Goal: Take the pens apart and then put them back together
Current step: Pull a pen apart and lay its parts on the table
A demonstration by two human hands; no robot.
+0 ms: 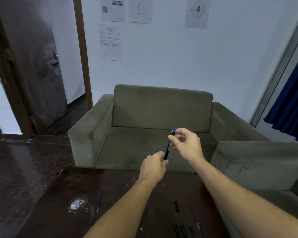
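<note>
Both forearms raised above the dark glossy worktop [72,186]. Left hand [154,167] fisted round the black grip end of a slim blue pen [169,145]; right hand [186,143] pinching its upper end, fingers curled. Thin refills and dark, perhaps plastic, caps [176,206] lying below.

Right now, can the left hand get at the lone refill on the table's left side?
Probably yes, but not freely: the refill lies in the open on the table with nothing over it, yet the left hand is gripping the pen and would have to let go first.
</note>
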